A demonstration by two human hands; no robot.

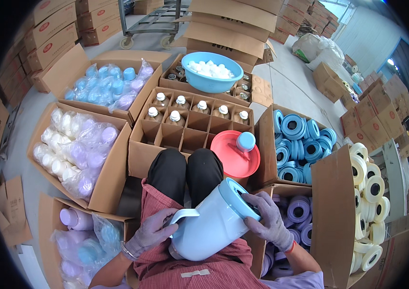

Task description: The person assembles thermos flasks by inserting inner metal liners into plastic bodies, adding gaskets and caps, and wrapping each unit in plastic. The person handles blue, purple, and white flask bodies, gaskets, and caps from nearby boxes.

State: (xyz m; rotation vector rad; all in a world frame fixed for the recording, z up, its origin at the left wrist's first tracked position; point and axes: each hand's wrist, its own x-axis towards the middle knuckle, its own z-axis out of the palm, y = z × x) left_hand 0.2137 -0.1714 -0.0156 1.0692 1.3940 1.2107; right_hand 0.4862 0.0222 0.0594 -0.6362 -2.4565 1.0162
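Observation:
A light blue vacuum jug body (207,233) lies tilted across my lap, its mouth pointing up and to the right. My left hand (152,232), in a greyish-purple glove, is closed round the pale handle (185,215) at the jug's left side. At the mouth sits a blue ring collar (235,196) with a dark opening. My right hand (271,222), gloved too, grips this collar at its right edge, fingertips at the opening. Just beyond my knees, a blue cup-shaped lid (246,141) rests on a red basin (228,166).
Ahead stands a divided carton (192,132) with several white-capped bottles; behind it a blue basin (211,84) holds white caps. Cartons of bagged blue (100,84), white and purple parts (76,149) flank my left. Blue (298,144), purple (301,212) and cream rings (370,192) fill cartons on the right.

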